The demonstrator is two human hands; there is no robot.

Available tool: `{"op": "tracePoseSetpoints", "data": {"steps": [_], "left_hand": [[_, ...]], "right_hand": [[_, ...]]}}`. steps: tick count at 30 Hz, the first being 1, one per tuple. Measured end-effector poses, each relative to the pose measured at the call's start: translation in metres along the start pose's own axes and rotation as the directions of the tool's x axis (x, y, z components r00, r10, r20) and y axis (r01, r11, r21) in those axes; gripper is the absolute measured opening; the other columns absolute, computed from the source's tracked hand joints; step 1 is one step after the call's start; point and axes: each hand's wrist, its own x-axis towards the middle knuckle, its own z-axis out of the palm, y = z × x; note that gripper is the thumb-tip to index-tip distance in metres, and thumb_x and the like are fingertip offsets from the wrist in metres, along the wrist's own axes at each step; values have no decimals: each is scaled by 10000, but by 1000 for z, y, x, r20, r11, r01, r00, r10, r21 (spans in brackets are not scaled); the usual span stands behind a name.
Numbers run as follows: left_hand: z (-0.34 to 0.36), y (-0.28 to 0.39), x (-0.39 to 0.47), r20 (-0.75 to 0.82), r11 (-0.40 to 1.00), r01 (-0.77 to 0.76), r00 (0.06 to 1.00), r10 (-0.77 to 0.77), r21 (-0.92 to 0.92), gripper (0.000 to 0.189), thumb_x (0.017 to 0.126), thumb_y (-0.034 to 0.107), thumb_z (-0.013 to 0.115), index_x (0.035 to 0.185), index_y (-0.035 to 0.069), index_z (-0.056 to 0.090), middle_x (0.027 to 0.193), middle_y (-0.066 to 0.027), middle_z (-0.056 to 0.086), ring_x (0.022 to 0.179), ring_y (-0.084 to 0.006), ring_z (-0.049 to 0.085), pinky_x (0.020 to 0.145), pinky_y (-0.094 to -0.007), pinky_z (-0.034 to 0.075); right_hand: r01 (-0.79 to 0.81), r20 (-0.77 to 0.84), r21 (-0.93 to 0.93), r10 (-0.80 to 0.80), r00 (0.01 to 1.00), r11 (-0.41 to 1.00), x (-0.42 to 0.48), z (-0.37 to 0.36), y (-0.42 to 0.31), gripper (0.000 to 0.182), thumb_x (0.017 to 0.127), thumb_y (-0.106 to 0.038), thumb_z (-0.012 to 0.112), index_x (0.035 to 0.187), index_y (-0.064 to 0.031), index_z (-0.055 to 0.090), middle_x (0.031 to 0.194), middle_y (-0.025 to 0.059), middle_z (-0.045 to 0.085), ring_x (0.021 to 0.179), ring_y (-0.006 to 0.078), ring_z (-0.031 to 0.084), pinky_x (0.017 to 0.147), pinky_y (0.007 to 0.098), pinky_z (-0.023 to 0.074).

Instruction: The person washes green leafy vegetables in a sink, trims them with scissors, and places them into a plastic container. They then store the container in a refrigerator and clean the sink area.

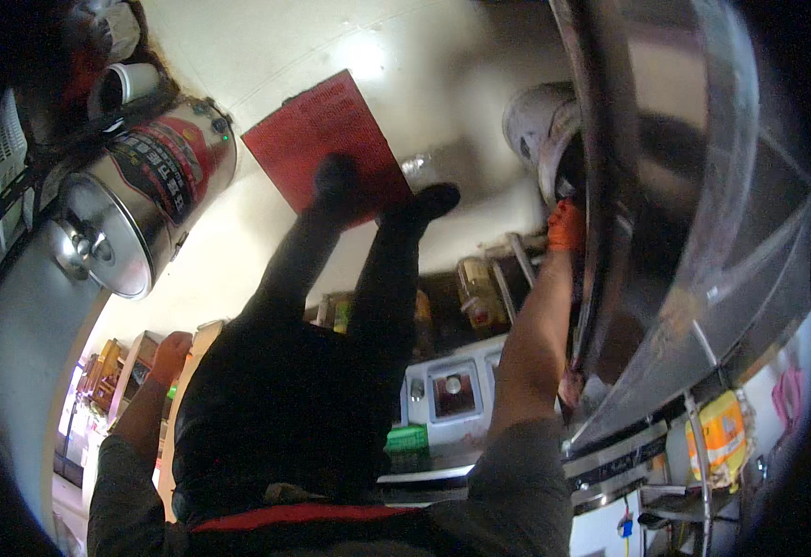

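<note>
My right hand (567, 224), lit orange, reaches down beside the dark edge of a steel counter (590, 209). It is close to the mouth of a whitish bucket-like container (539, 129). The fingertips are partly hidden, so whether it grips anything does not show. At the lower left my left hand (172, 354) hangs beside my body with its fingers curled, nearest to some wooden shelving (129, 365); nothing is plainly visible in it. Between my arms are my dark trousers and shoes, one foot on a red square mat (332, 150) on the pale floor.
A lidded stainless steel drum (151, 188) with a printed label and a green light stands at the left. Behind me are a white unit with recessed trays (453, 390), a green box (407, 438) and jars (476, 289). An orange-yellow package (719, 435) sits in a metal rack.
</note>
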Motion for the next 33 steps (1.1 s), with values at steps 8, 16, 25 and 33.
{"op": "tracePoseSetpoints", "data": {"steps": [8, 16, 25, 33], "left_hand": [[-8, 22, -9, 123, 876, 270, 963, -241, -400, 308, 1019, 266, 606, 1140, -4, 693, 916, -87, 699, 780, -167, 670, 645, -302, 539], [-93, 284, -6, 26, 861, -40, 998, 61, -507, 353, 1029, 341, 644, 1200, 33, 671, 993, -65, 692, 801, -136, 660, 688, -268, 503], [-91, 620, -80, 9, 753, -404, 878, 478, -519, 258, 1067, 144, 599, 1297, 45, 658, 1144, -23, 691, 987, -119, 635, 878, -265, 502], [-1, 929, -148, -13, 705, -661, 732, 681, -256, 295, 1058, 149, 611, 1308, 1, 662, 1212, -71, 693, 1136, -150, 619, 1013, -297, 481]], "right_hand": [[171, 109, 373, -226, 968, 912, -151, -131, -112, 98, 939, -148, 573, 989, -83, 626, 954, 147, 630, 889, 356, 625, 724, 471, 507], [345, 150, 507, -475, 867, 790, -225, -501, -223, 179, 980, -231, 599, 1020, -82, 689, 948, 198, 686, 894, 365, 664, 769, 425, 544], [-38, -156, 265, 82, 984, 964, -32, -434, 41, 190, 936, -224, 638, 1044, -105, 741, 997, 157, 738, 906, 389, 707, 782, 486, 559], [-329, 291, 579, 188, 938, 746, -11, -349, 111, 321, 984, -368, 636, 1082, -70, 704, 962, 113, 743, 835, 305, 723, 749, 485, 571]]}}
